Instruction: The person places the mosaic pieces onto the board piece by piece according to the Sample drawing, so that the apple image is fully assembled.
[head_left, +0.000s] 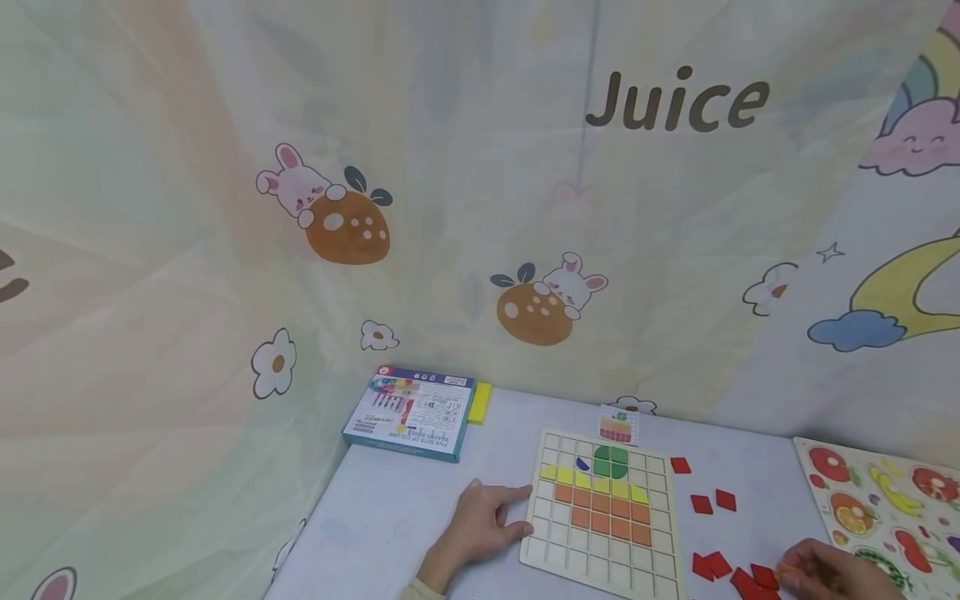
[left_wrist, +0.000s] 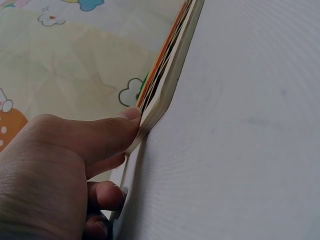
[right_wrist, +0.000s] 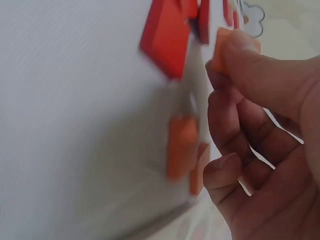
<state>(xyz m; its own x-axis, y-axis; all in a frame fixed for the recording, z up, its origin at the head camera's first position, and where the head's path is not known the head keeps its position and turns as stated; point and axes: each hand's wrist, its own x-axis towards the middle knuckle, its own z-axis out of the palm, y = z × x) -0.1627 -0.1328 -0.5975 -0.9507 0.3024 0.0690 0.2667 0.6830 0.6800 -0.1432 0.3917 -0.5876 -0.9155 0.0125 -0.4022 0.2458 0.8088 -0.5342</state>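
Observation:
The left hand (head_left: pixel 483 521) rests at the left edge of a pale grid board (head_left: pixel 551 546), its extended index finger and thumb spread apart and touching that edge. In the left wrist view, the thumb (left_wrist: pixel 112 132) lies against the board's side. On the grid sit green rounded pieces (head_left: pixel 611 462), a small dark blue piece (head_left: pixel 582 463), a row of yellow pieces (head_left: pixel 602 485) and two rows of orange tiles (head_left: pixel 611 514). Between thumb and fingers the right hand (right_wrist: pixel 260 105) pinches an orange tile (right_wrist: pixel 220 50), just right of several loose red tiles (head_left: pixel 742 582).
More red tiles (head_left: pixel 702 504) lie right of the board. Loose orange tiles (right_wrist: pixel 182 147) appear below the right hand's tile. A picture card (head_left: pixel 618 425) touches the board's far side. A fruit puzzle board (head_left: pixel 862 475) lies far right; a flat box (head_left: pixel 411 412) and yellow block (head_left: pixel 479 403) stand back left.

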